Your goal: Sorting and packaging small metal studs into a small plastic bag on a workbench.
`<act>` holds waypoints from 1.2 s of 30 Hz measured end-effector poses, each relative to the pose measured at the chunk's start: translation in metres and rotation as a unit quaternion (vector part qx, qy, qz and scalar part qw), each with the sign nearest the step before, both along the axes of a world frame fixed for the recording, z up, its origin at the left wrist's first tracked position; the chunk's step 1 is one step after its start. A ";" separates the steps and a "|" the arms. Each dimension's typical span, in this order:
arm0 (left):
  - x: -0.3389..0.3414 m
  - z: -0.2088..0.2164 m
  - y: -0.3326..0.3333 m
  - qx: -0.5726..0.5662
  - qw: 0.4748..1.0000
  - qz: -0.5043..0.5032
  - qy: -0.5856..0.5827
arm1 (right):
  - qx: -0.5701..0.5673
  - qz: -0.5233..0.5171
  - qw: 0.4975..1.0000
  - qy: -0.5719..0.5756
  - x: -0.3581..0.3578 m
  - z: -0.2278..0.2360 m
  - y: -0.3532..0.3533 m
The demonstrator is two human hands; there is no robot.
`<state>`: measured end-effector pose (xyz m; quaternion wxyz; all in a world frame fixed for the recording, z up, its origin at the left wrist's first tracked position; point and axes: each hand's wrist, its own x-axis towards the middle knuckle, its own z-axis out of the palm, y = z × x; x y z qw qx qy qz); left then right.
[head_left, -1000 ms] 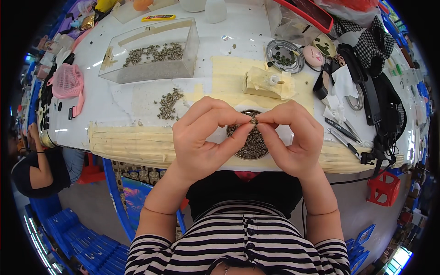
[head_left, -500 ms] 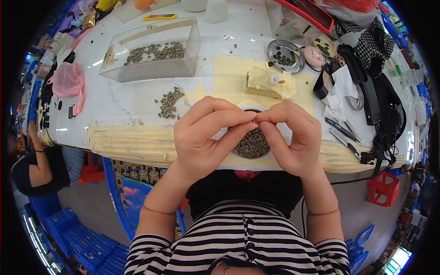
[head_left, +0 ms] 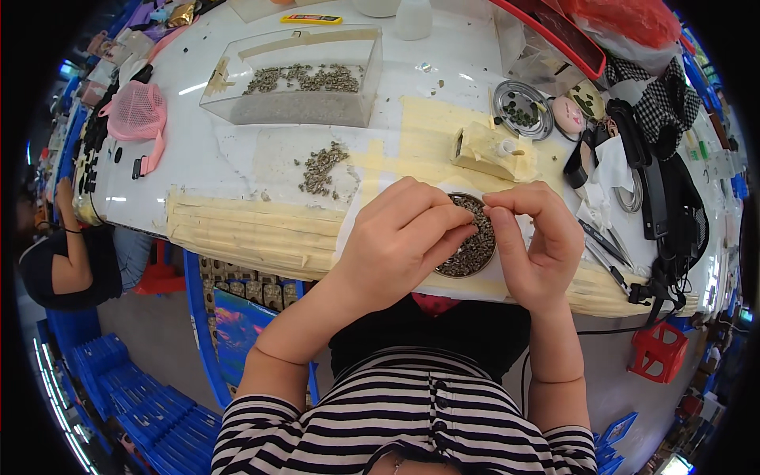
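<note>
Bare left hand (head_left: pixel 404 241): I'm seeing it reaching over the dish from the left, thumb and forefinger tips lying close together – whether they are pinching a piece, I cannot tell.
Bare right hand (head_left: pixel 542 247): its thumb and forefinger are closing a small loop, tips nearly meeting just beside the left fingertips; again I cannot tell what, if anything, is sitting between them.
Round metal-rimmed dish (head_left: pixel 465 275): it is resting directly below both sets of fingertips, between the hands.
Small grey metallic-looking pieces (head_left: pixel 473 253): they are filling the dish under the fingers.
Loose pile of similar grey pieces (head_left: pixel 321 169): it is lying on the table, beyond the left fingers and to their left.
Clear rectangular plastic box (head_left: pixel 317 115): it is standing farther out past that pile, holding more pieces.
Block wrapped in cream tape (head_left: pixel 475 157): it is sitting just beyond the fingertips.
Slim pointed hand tools (head_left: pixel 611 269): they are lying right of the right fingers.
</note>
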<state>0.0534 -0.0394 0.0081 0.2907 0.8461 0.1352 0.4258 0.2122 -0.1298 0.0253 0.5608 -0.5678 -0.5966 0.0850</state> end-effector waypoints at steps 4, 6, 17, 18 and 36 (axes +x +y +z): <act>-0.002 -0.004 -0.001 0.025 1.000 0.006 0.017 | -0.004 -0.006 1.000 -0.003 -0.001 -0.002 0.000; -0.003 -0.004 -0.002 0.031 0.999 0.008 0.025 | -0.004 -0.006 1.000 -0.004 -0.001 -0.001 0.000; -0.041 0.003 0.012 -0.025 0.983 0.173 0.050 | -0.010 -0.012 1.000 -0.016 -0.001 -0.001 0.000; -0.050 0.003 0.016 -0.035 0.975 0.214 0.053 | -0.012 -0.012 1.000 -0.015 -0.002 -0.001 0.000; -0.076 0.006 0.040 0.008 0.962 0.210 0.172 | -0.009 -0.014 1.000 -0.025 -0.001 -0.001 0.001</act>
